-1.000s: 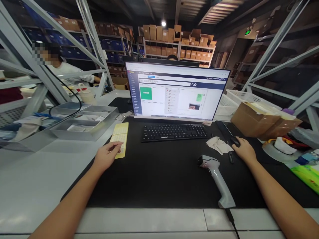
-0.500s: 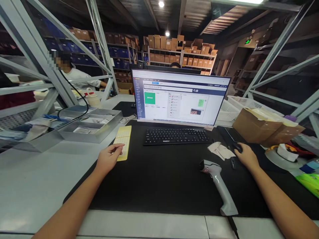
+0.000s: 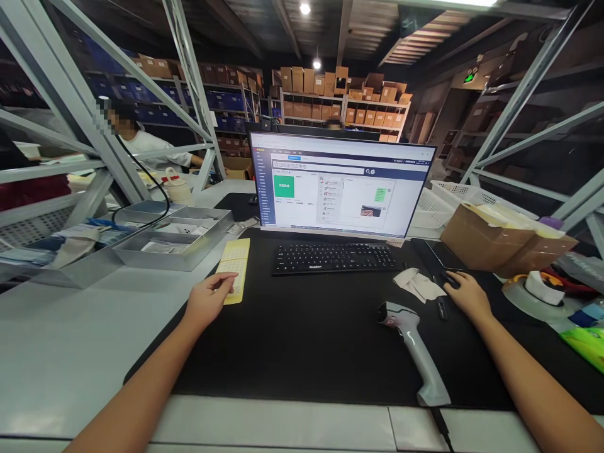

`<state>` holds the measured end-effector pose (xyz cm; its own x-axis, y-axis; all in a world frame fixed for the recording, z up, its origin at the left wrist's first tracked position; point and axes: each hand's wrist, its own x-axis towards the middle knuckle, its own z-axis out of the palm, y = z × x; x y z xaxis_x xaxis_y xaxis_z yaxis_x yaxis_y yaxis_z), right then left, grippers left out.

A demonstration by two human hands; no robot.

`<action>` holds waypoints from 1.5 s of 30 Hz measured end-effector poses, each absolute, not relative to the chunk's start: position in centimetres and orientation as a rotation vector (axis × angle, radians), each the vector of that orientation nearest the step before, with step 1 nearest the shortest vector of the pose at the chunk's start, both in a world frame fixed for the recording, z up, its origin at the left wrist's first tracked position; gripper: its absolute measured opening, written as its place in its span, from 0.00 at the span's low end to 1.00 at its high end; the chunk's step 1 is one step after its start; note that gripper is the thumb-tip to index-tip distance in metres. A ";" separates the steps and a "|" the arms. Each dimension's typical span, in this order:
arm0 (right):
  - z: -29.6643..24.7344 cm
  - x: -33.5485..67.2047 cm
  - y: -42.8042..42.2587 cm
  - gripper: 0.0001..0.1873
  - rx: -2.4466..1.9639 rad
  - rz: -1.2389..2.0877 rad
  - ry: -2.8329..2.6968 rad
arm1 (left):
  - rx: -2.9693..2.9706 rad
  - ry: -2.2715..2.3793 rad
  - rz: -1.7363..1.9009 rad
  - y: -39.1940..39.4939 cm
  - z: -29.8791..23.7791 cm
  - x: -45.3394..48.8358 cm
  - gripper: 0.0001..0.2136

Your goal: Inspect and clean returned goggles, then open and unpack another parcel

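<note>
One wide, black, rectangular desk mat [image 3: 302,352] lies under the long, black plastic keyboard [image 3: 335,259]. A lit, thin-framed flat monitor [image 3: 302,217] stands behind the keyboard. A grey, pistol-shaped plastic scanner [image 3: 419,358] lies in front, to its right. A yellow, rectangular printed sheet [image 3: 239,253] lies left of the keyboard; the person's left hand [image 3: 206,301] is at its near end, fingers loosely curled, any pinch undeterminable. Right of the keyboard, the right hand [image 3: 469,297] is closed over a small, black, rounded mouse [image 3: 450,281].
</note>
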<state>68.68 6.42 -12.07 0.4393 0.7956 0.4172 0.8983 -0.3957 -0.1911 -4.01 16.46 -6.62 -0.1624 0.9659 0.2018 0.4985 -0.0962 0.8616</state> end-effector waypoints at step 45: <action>-11.4 67.9 6.2 0.27 -2.344 -0.314 -1.333 | 1.645 1.775 1.086 16.4 -6.2 -3.8 0.24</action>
